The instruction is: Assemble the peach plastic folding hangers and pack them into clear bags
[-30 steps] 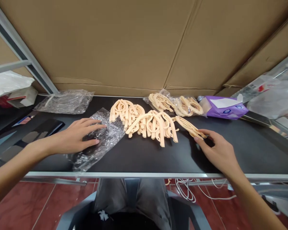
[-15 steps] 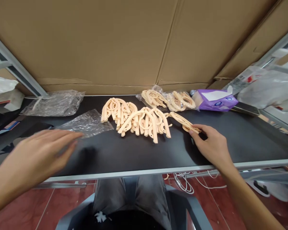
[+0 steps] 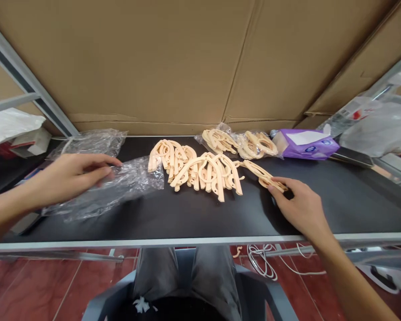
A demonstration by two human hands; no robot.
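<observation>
My right hand (image 3: pixel 299 203) pinches the near end of a small stack of thin, curved wooden pieces (image 3: pixel 260 173), whose far end slants toward the pile. In the middle of the black tabletop lies a pile of similar pale wooden pieces (image 3: pixel 203 174), arched and overlapping, some with ring-shaped parts. On the left, my left hand (image 3: pixel 83 174) is over a crumpled clear plastic bag (image 3: pixel 133 180), its fingers stretched out and the thumb apart. Whether it touches the plastic, I cannot tell. The bag's right end reaches the pile's left side.
Behind the pile are clear-bagged wooden pieces (image 3: pixel 255 145) beside a purple tissue pack (image 3: pixel 307 145). Another clear bag (image 3: pixel 102 140) lies at the back left. Cardboard (image 3: pixel 153 67) stands along the rear. The table's metal front edge (image 3: pixel 187 242) runs above my lap.
My left hand has moved up and right over the plastic, and more of the bag shows. My right hand keeps its hold on the wooden pieces. The view has shifted slightly.
</observation>
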